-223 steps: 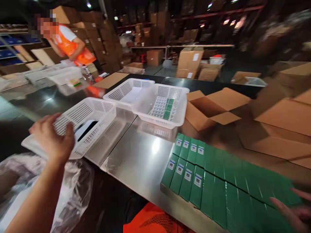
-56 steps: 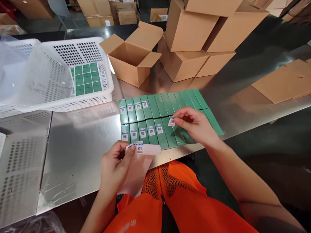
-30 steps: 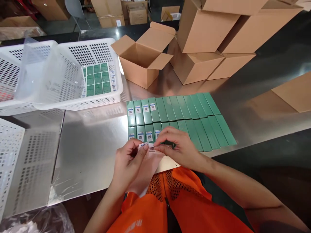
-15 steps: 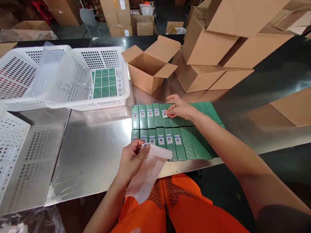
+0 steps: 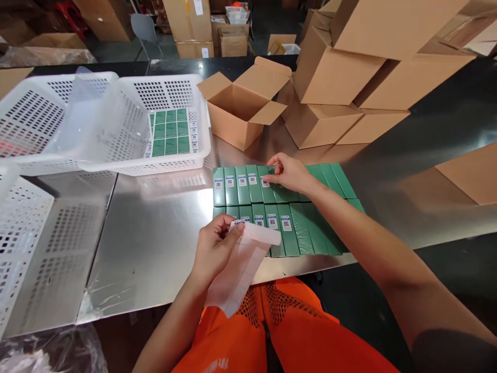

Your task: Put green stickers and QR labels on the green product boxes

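Two rows of green boxes (image 5: 301, 228) lie side by side on the metal table. White QR-code stickers are on the left boxes of both rows; the boxes further right in the front row show plain green. My left hand (image 5: 215, 248) pinches a sheet of sticker backing paper (image 5: 240, 264), which hangs over the front row and the table edge. A blue-and-white sticker shows at its top by my thumb. Above the back row, my right hand (image 5: 289, 173) has its thumb on a sticker (image 5: 265, 182) on a box, partly covering it. Its other fingers are bent and raised apart from the thumb.
An open cardboard box (image 5: 236, 127) stands behind the green boxes, beside stacked cartons (image 5: 334, 77) at the right. White plastic baskets (image 5: 163, 166) stand at the left, one holding more green boxes. Another carton (image 5: 471, 173) sits at the far right.
My right thumb stays at the sticker while its fingers have drawn in and lifted from it. My left hand has risen slightly with the sheet. The view has shifted a little.
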